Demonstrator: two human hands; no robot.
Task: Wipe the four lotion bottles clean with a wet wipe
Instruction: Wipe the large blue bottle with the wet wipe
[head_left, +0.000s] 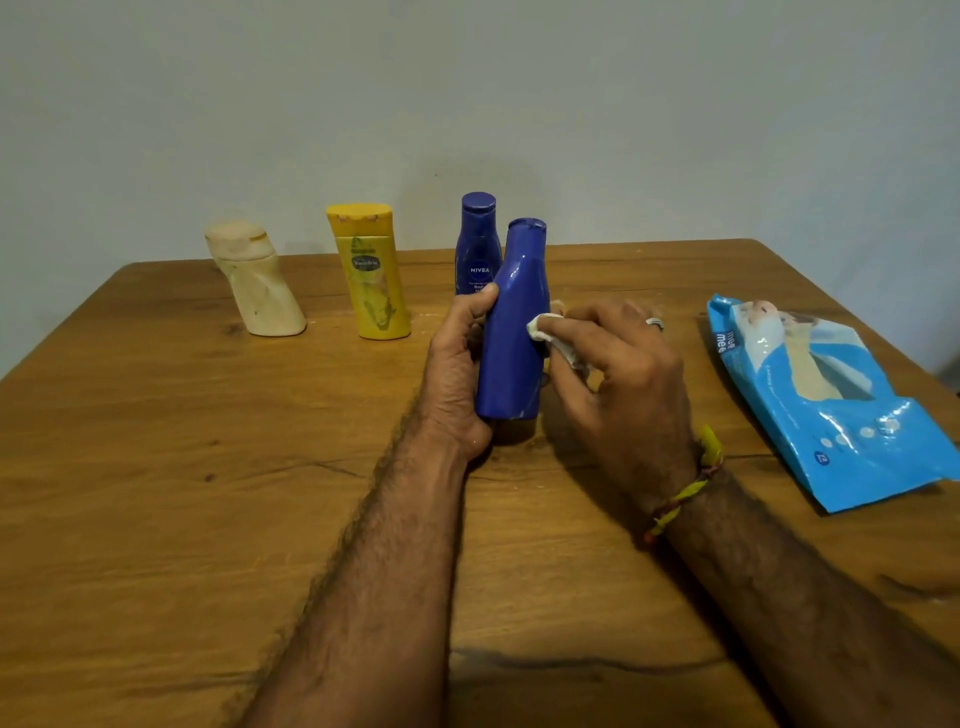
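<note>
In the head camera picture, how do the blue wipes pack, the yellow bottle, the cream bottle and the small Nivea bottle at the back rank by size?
1. blue wipes pack, though nearer the camera
2. yellow bottle
3. cream bottle, close to the yellow
4. small Nivea bottle, partly hidden

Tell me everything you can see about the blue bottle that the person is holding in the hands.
The held blue bottle looks like glossy plastic, with a narrower neck and a blue cap on top. No label faces the camera. It stands nearly upright, slightly tilted, its base just above the wooden table. The left hand grips its left side, and the right hand presses a white wet wipe against its right side.
</note>
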